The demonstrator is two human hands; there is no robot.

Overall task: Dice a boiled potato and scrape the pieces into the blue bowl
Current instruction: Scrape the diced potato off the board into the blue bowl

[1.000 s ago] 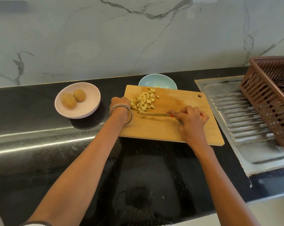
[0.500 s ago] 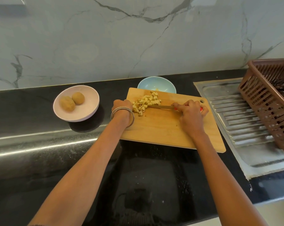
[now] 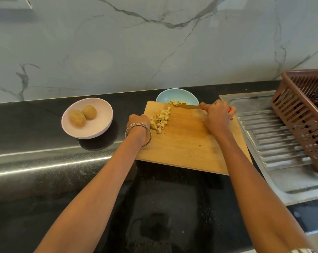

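A wooden cutting board [image 3: 187, 143] lies on the black counter, its far edge over the rim of the blue bowl [image 3: 163, 96]. A heap of diced potato [image 3: 161, 120] sits on the board's far left part. A few pieces [image 3: 176, 102] lie at the board's far edge, at the bowl. My right hand [image 3: 216, 115] grips a red-handled knife [image 3: 188, 106], its blade lying flat along that far edge. My left hand [image 3: 138, 122], with bangles on the wrist, is curled at the board's left edge beside the heap; whether it grips the board is hidden.
A pink bowl [image 3: 101, 128] holding two whole unpeeled potatoes [image 3: 77, 118] stands left of the board. A steel draining board [image 3: 275, 143] and a brown plastic rack [image 3: 304, 114] lie on the right. A marble wall rises behind the counter.
The knife has swept from the board's middle toward the far edge, pushing part of the diced potato up to the bowl. My left hand has stayed at the board's left edge.
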